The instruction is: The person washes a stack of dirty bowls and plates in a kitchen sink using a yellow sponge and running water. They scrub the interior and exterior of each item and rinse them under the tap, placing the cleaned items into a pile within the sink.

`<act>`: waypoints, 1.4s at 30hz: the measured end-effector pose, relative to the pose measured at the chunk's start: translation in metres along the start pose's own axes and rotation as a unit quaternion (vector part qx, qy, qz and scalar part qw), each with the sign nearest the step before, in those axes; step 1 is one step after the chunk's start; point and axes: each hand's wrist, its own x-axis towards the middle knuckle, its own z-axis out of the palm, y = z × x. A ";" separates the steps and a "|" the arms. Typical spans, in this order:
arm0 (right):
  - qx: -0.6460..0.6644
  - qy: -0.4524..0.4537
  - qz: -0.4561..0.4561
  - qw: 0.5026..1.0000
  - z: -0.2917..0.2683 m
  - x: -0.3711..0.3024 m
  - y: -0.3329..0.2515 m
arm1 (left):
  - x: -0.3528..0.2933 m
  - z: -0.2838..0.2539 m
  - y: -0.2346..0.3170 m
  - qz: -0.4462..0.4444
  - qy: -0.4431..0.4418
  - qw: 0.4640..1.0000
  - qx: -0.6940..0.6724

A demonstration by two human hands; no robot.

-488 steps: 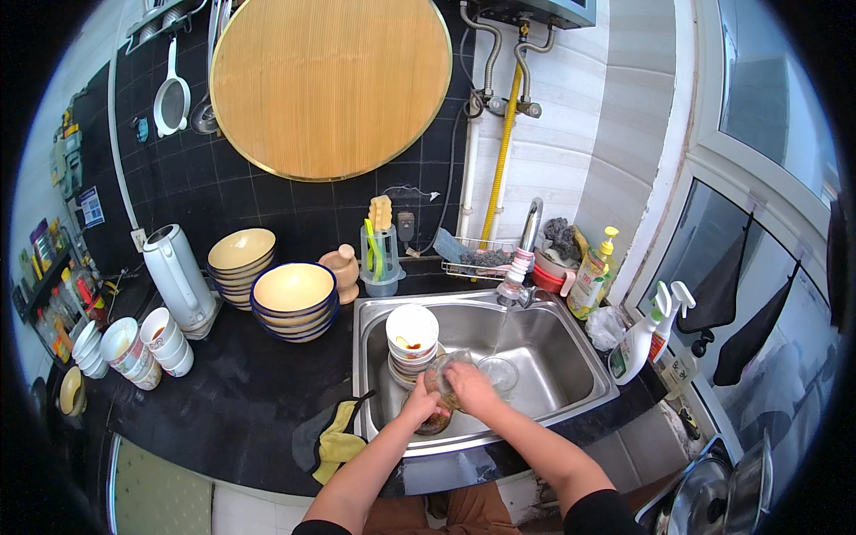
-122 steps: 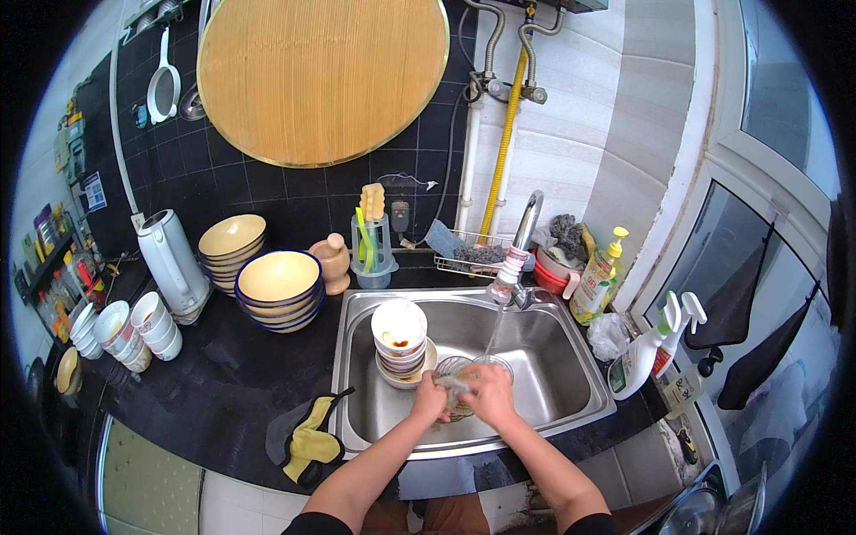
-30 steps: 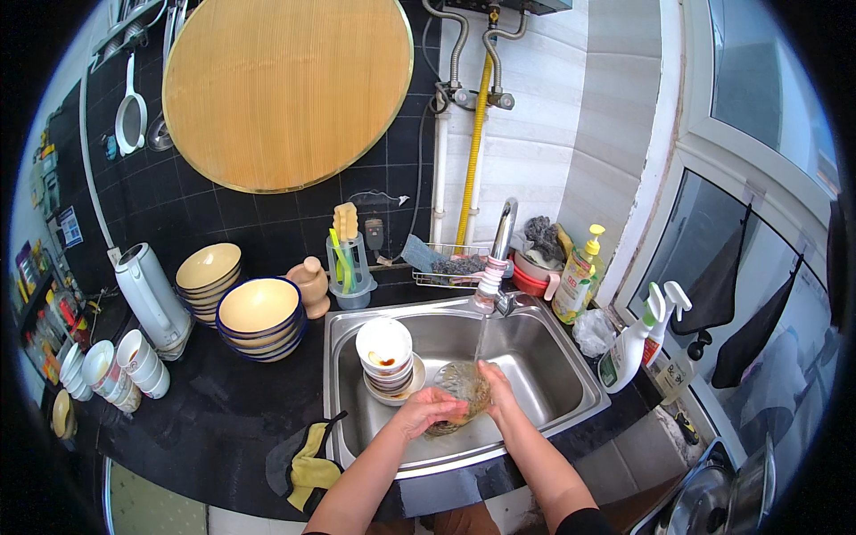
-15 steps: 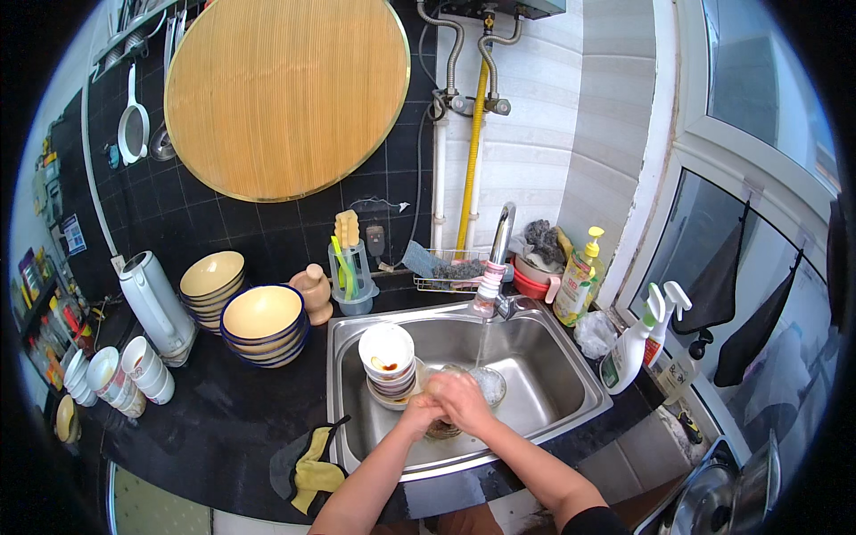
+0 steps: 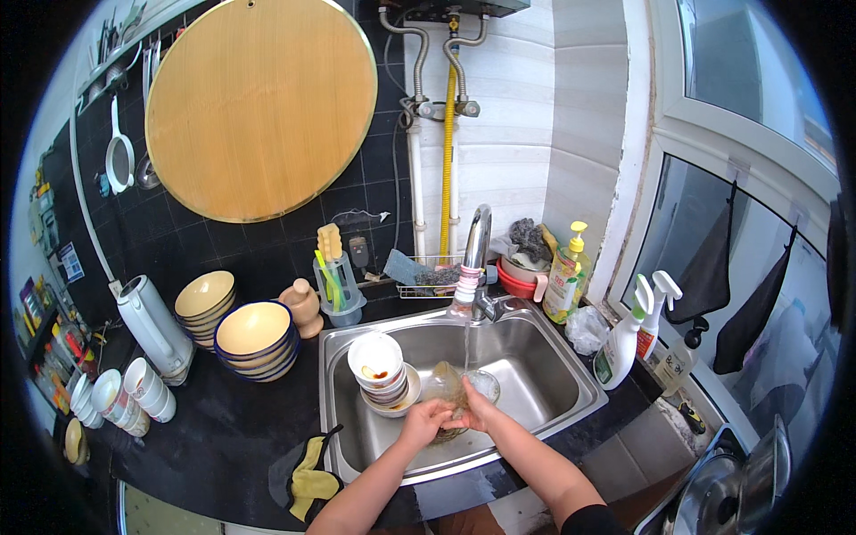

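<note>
Down at the near edge of the steel sink point(image 5: 544, 406), both hands work on one clear glass bowl point(image 5: 446, 392) held tilted over the basin. The left hand point(image 5: 426, 419) is curled around the bowl's near rim, fingers closed on it; the right hand point(image 5: 477, 412) grips the other side, fingers wrapped against the glass. A thin stream of water falls from the tap point(image 5: 477, 250) just past the bowl, toward a second small clear dish point(image 5: 482, 384) lying on the sink floor. Just left of the hands stands a stack of white bowls point(image 5: 378, 367), the top one smeared with red sauce. On the black counter in front of the sink lies a yellow and grey cloth point(image 5: 308, 464).

Farther right, two white spray bottles point(image 5: 635, 325) with green and red labels stand at the sink's corner. Behind the tap sits a yellow soap pump bottle point(image 5: 565, 281) beside a red basin point(image 5: 517, 276). To the left are stacked yellow bowls with blue rims point(image 5: 254, 337), white cups point(image 5: 134, 392) and a white jug point(image 5: 152, 325). On the dark tiled wall hangs a large round wooden board point(image 5: 259, 107).
</note>
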 end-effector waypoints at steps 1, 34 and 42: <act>-0.010 0.007 0.006 1.000 -0.005 0.005 0.003 | -0.002 -0.001 0.005 0.031 -0.002 0.993 0.117; 0.201 0.306 -0.260 0.893 -0.030 0.009 -0.014 | 0.045 0.008 -0.014 0.080 0.030 0.810 0.580; 0.168 0.263 -0.229 0.922 -0.030 0.011 -0.013 | 0.014 -0.023 -0.037 -0.431 0.034 0.822 0.371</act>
